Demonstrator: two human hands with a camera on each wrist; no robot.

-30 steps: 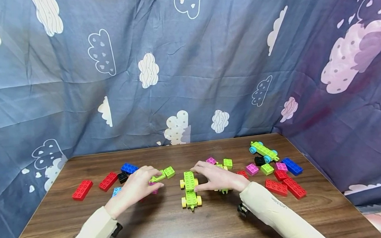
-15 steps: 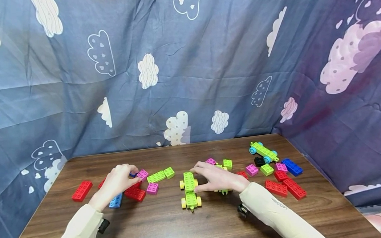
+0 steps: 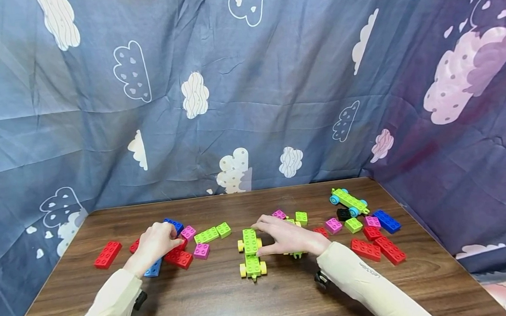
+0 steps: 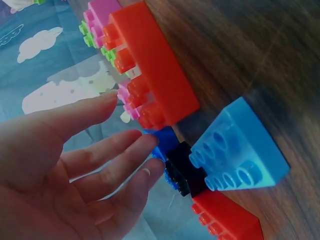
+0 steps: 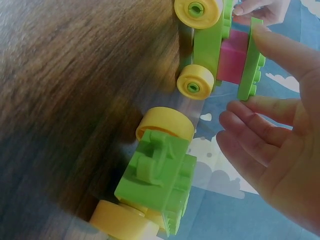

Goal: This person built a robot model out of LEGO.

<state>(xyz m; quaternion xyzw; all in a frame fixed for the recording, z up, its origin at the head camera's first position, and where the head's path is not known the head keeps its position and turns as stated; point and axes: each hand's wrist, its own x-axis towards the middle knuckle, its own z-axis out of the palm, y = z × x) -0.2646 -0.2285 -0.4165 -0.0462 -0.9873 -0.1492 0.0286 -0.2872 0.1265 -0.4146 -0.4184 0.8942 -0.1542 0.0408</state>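
My left hand [image 3: 156, 246] hovers over the bricks on the left, fingers loosely bent, nothing between them and the thumb. Closest to it in the left wrist view are a red brick [image 4: 157, 70], a light blue brick [image 4: 250, 145], a black brick [image 4: 186, 170] and a dark blue brick [image 4: 162, 140]. My right hand [image 3: 285, 233] pinches the ends of the green top brick [image 5: 251, 62] of a toy car [image 3: 252, 267] between thumb and index finger. Under that brick sits a pink brick [image 5: 233, 57] on a green base with yellow wheels [image 5: 195, 82].
A second green car with yellow wheels [image 5: 155, 170] stands under my right hand. On the right lie several bricks, among them a red brick [image 3: 366, 249] and a blue brick [image 3: 386, 221], near a green car with blue wheels [image 3: 349, 201]. A patterned curtain [image 3: 250, 105] rises behind the table.
My left hand has moved left, from beside the light green bricks to over the red and blue ones, uncovering pink and light green bricks. My right hand stays at the car.
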